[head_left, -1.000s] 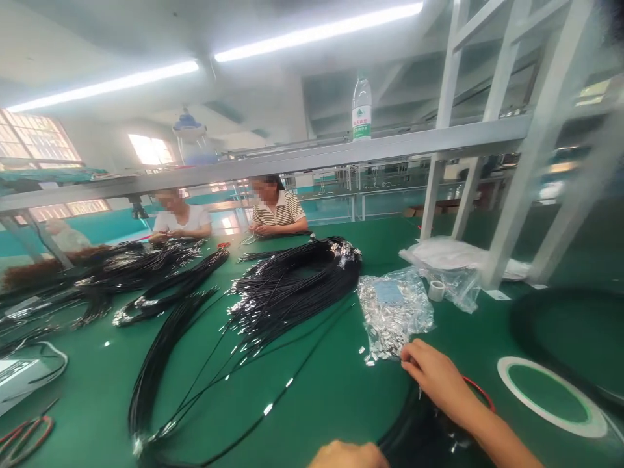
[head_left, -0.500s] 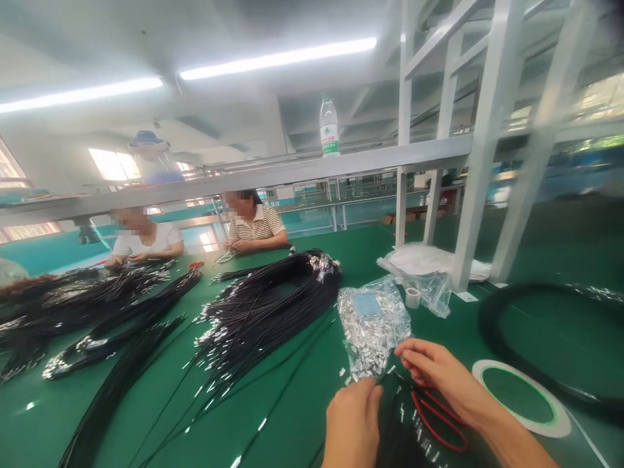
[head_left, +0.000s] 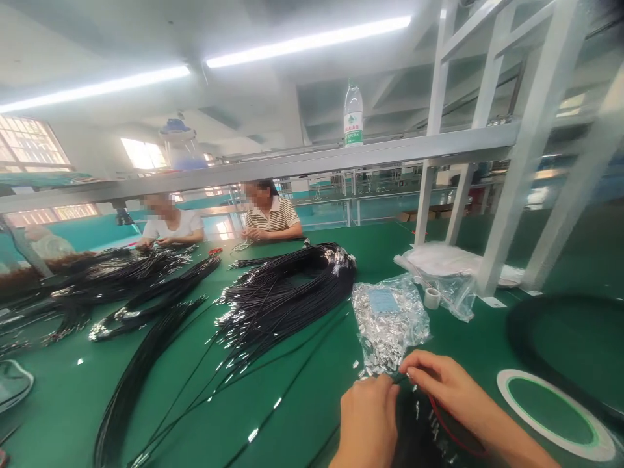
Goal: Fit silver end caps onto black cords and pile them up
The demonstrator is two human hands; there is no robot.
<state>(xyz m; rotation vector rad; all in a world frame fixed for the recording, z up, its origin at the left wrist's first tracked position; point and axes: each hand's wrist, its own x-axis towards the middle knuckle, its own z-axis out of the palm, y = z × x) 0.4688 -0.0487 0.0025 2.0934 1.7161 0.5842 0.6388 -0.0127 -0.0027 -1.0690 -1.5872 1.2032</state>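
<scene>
My left hand (head_left: 369, 419) is closed with its fingertips pinched on what looks like the end of a thin black cord. Close against it, my right hand (head_left: 439, 383) is closed too, thumb and forefinger together; the small thing in its fingertips is hidden. A curved red loop (head_left: 458, 426) shows below my right palm, partly covered, and I cannot tell its kind. Under the hands, black cords (head_left: 412, 429) with silver metal ends lie in a dark blur. Just beyond my fingers, a clear plastic bag (head_left: 390, 325) full of small silver metal pieces lies on the green tabletop (head_left: 273, 432).
Bundles of black cords (head_left: 292, 292) spread across the middle and left. A white roll (head_left: 431, 298), plastic bags (head_left: 448, 260), a white ring-shaped reel (head_left: 550, 416) and shelf posts (head_left: 517, 175) stand right. A bottle (head_left: 353, 120) is on the shelf. Two people (head_left: 270, 214) sit opposite.
The view has turned slightly left, so everything sits further right in it. My right fingertips are closer to my left ones. Less of the red loop shows.
</scene>
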